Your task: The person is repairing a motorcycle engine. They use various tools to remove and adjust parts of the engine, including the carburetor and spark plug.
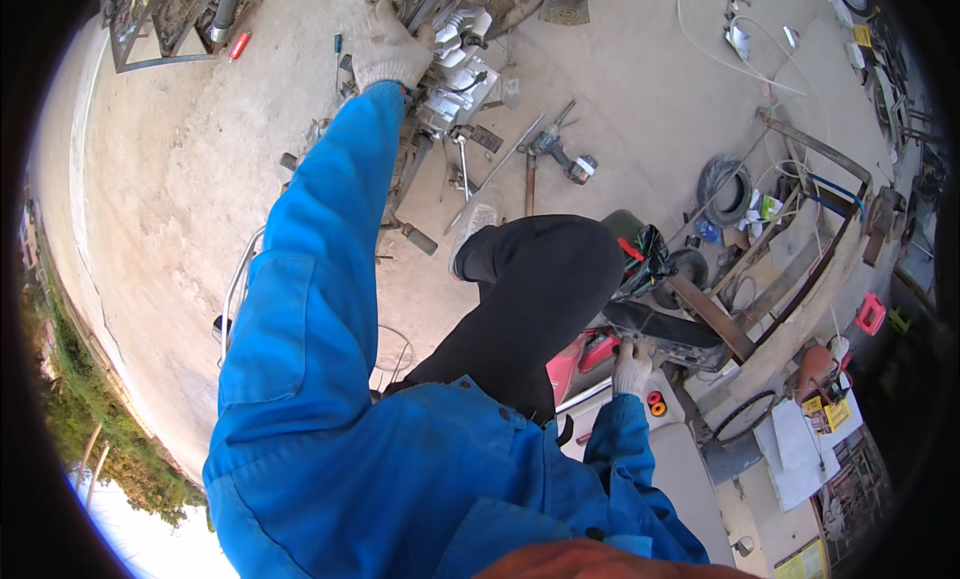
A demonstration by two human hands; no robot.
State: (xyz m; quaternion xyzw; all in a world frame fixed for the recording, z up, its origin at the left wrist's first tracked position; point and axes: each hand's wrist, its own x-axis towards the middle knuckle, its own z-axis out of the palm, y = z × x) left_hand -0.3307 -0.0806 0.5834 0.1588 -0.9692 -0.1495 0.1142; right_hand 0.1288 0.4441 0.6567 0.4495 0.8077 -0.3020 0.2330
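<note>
My left hand (392,51), in a white knit glove at the end of a blue sleeve, is on a metal mechanical assembly (455,89) with silver castings and foot pegs. Its fingers curl at the top, and what they hold is unclear. My right hand (632,369), also gloved, is low at right with bent fingers beside red-pink plastic items (598,351), a dark padded piece (660,329) and red-orange rings (656,403). What it grips is hidden. My bent black-trousered leg (530,279) lies between the hands.
A power drill (565,154), hammer (530,184) and rods lie on the concrete floor (180,179). Rightward are a tire (722,189), hoses, a metal frame (812,144), boxes and a red case (868,314). Top left has a welded frame (150,24) and red cylinder (239,45).
</note>
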